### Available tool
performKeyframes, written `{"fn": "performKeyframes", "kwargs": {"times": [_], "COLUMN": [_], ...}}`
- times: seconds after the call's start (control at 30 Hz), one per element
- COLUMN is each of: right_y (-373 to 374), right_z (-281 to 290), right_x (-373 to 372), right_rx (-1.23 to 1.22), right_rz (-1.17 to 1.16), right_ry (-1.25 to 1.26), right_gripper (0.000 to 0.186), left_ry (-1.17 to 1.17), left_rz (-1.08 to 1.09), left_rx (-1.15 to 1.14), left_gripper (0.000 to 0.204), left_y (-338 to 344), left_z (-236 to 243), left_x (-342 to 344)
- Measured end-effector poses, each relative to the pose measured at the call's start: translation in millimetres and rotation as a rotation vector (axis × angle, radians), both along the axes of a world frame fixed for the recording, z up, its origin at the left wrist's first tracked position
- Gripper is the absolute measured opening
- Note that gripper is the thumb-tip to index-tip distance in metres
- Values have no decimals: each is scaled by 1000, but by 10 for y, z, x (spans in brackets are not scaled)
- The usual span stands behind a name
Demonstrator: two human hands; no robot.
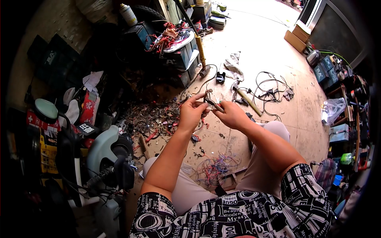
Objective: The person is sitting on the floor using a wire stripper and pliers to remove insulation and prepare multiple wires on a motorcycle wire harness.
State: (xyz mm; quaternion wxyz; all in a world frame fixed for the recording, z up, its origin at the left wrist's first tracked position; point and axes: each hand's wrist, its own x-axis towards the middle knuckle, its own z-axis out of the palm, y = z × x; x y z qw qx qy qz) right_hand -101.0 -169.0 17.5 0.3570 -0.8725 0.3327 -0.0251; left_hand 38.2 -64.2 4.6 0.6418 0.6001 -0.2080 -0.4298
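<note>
My left hand (192, 114) is closed, its thumb and fingertips pinching a small brownish-dark metal-looking piece (208, 92) that sticks up past them. Coming in from the right, my right hand (231, 115) is closed around a slim dark hand tool (213, 104). The tool's tip meets the small piece at my left fingertips; its exact kind is too small to make out. Both hands are held over the floor in front of my knees. Just beyond them lie a hammer (249, 102) with a yellowish handle and a small black plastic part (220, 77).
A heap of small scrap parts (154, 121) spreads left of my hands. Tangled thin wires (218, 168) lie between my legs, black cables (274, 89) at right. Batteries (178, 59) are stacked at back left, a scooter-like vehicle (104, 150) stands near left, and shelves (357, 127) line the right.
</note>
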Motion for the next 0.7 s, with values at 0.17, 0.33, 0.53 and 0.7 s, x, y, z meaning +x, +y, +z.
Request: {"fn": "performKeyframes", "kwargs": {"times": [0.17,0.33,0.53,0.7], "right_y": [45,48,-4,-165], "right_z": [126,51,-45,-65], "right_x": [1,-54,-147,-111], "right_rx": [81,91,680,1454], "right_rz": [-31,-2,-140,-614], "right_ry": [21,-46,-28,-314], "right_gripper": [41,43,45,36], "left_ry": [-10,55,-38,60], "left_rz": [15,7,-66,-136], "left_rx": [3,36,5,17], "left_gripper": [35,24,15,15], "left_y": [-3,-28,-160,-218], "left_z": [25,20,-82,-27], "left_x": [-21,-21,-78,-95]}}
